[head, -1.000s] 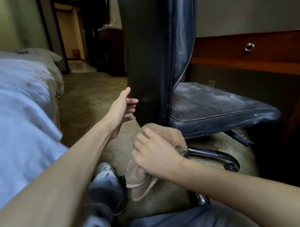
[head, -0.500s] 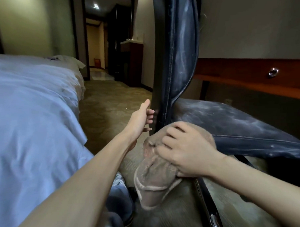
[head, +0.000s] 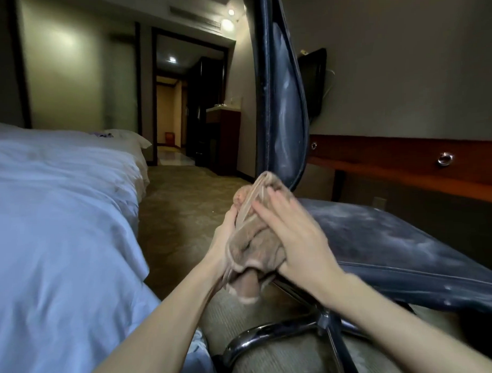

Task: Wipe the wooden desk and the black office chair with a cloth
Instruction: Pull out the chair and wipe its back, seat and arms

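Two hands [head: 223,243] [head: 299,240] hold a cloth [head: 252,244] at the back edge of a dusty chair [head: 395,251]

The bunched tan cloth sits between the hands, just in front of the foot of the chair's backrest and above the rear of the seat, whose black surface is streaked with pale dust. The right hand lies over the cloth with its fingers [head: 268,213] straight and close together. The left hand cups the cloth from the other side, thumb along its edge; its fingers are hidden behind the fabric, so their curl cannot be told. The desk [head: 391,159] runs along the wall beyond the chair, a bed [head: 59,220] lies to the left, and the chrome base [head: 272,332] stands on carpet [head: 178,205]
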